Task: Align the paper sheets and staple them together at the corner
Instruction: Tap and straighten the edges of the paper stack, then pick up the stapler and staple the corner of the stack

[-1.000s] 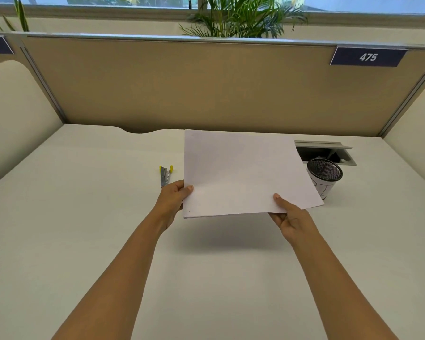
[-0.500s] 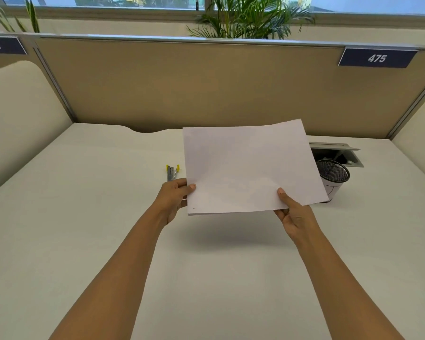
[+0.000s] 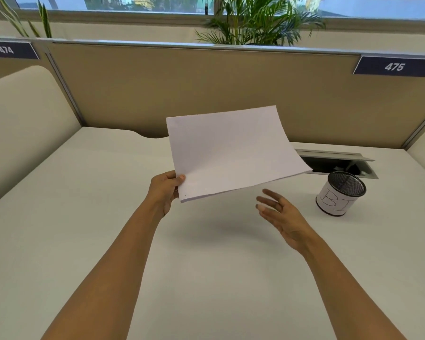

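Note:
A stack of white paper sheets hangs in the air above the desk, tilted up to the right and slightly curled. My left hand pinches its near left corner, thumb on top. My right hand floats below the sheets' near right edge, fingers spread, touching nothing. The stapler is hidden; the sheets and my left hand cover the spot where it lay.
A mesh pen cup wrapped in a paper label stands on the white desk at the right. Behind it is an open cable hatch. Beige partition walls close the desk at the back and both sides.
My right hand has let go of the sheets and dropped away with its fingers spread. The left hand alone now holds them, lifted and tilted. The stapler is out of sight.

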Demonstrator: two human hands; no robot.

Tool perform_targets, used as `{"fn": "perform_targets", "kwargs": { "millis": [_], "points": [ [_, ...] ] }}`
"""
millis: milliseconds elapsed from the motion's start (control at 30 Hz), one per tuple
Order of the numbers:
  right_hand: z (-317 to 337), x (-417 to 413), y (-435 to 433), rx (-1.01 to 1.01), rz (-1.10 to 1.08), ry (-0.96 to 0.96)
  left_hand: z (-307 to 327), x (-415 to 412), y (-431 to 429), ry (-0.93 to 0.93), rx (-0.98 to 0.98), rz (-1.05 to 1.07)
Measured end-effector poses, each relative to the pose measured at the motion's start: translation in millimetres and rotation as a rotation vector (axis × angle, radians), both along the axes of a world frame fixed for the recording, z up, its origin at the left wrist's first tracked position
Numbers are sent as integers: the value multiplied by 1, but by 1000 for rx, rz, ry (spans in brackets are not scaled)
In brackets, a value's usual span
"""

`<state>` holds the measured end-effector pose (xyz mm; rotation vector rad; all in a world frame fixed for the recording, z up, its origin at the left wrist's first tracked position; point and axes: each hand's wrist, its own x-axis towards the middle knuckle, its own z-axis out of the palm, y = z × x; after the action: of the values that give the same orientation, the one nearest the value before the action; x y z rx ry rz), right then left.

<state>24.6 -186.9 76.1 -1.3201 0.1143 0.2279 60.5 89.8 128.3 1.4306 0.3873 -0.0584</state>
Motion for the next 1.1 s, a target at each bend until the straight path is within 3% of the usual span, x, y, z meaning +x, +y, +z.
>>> {"fn": "perform_targets", "kwargs": {
  "millis": [100, 333, 700, 900, 1100],
  "points": [
    [-10, 14, 16, -259, 14, 8, 10, 12, 6, -5, 3, 48],
    [-28, 55, 90, -648, -145, -50, 26, 47, 30, -10, 24, 121],
    [-41, 111, 218, -904, -162, -74, 12, 94, 47, 26, 96, 120],
    [-53, 127, 245, -1185, -57, -89, 0, 105, 57, 37, 127, 115],
    [-53, 133, 249, -1203, -41, -48, -1, 106, 59, 46, 127, 118]
  ]
}}
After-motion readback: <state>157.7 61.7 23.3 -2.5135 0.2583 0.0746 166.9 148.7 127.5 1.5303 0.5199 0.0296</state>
